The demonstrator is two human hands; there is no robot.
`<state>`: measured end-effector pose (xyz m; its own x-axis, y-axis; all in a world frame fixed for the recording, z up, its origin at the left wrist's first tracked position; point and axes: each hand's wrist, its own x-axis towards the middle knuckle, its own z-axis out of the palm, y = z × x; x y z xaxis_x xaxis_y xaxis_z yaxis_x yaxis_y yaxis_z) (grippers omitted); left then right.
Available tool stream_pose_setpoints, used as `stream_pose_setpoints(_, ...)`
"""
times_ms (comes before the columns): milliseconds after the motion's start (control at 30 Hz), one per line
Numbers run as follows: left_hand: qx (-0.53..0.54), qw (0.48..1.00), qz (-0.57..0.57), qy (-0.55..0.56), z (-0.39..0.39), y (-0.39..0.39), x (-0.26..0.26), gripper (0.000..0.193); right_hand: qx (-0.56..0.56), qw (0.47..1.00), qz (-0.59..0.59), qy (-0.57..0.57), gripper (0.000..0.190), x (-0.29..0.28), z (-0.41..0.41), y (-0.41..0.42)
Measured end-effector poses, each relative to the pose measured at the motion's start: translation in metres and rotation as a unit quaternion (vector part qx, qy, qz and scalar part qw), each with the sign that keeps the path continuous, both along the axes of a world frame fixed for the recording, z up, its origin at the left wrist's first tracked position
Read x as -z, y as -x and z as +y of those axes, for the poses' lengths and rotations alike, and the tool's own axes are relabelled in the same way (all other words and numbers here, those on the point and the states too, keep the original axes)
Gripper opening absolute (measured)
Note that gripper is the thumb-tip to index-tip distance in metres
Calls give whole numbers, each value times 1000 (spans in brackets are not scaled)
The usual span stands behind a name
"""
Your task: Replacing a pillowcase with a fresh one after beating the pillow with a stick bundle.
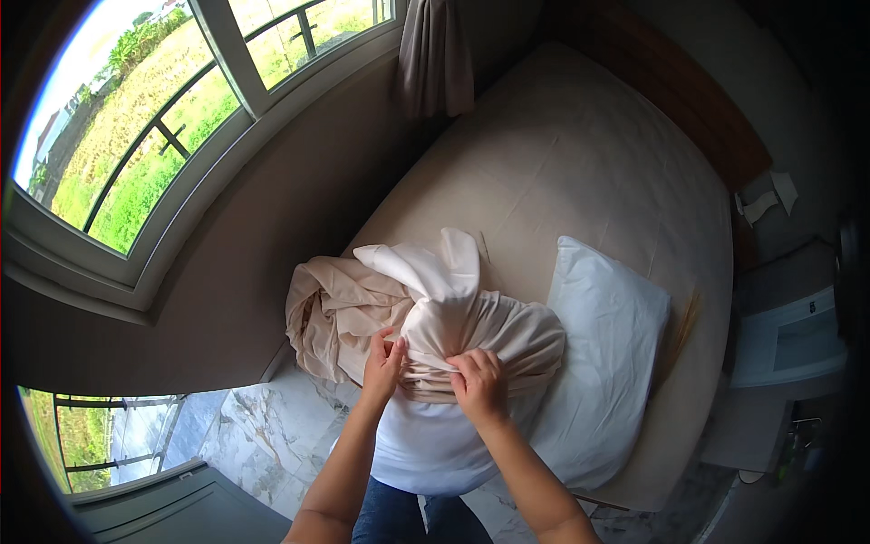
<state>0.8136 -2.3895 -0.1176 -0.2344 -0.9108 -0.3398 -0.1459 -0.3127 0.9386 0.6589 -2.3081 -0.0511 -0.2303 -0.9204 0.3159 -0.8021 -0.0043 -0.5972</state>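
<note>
A bundle of beige fabric [520,333], bunched into many folds, lies at the near edge of the bed, right before my body. Paler, whitish cloth [452,265] sticks up out of its top in two flaps. My right hand [481,381] pinches the gathered folds between thumb and fingers. My left hand [384,362] is at the left side of the bundle, its thumb and fingers apart beside the cloth; some of its fingers are hidden. Left of the bundle lies a crumpled beige cloth [333,313]. A white pillow [605,367] rests just to the right.
The bed [564,177] has a beige sheet and a dark wooden headboard [700,88]. Dried stalks [683,330] lie beyond the pillow. A window [255,88] and a curtain [435,61] are at upper left. Marble-patterned floor [272,421] shows below, near a grey-green panel [183,506].
</note>
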Motion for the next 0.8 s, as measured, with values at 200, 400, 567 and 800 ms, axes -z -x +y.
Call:
stream_pose_setpoints(200,149,984,45,82,9,24,8,71,16,998,-8,55,22,-4,-5,27)
stream_pose_setpoints(400,104,989,100,9,9,22,-17,74,10,999,30,28,17,15,3,31)
stream_pose_setpoints(567,71,991,110,15,-26,46,-16,70,-51,994,49,-81,11,14,48,23)
stream_pose_setpoints(800,103,948,-205,221,33,42,-21,89,111,993,29,21,29,41,9,69)
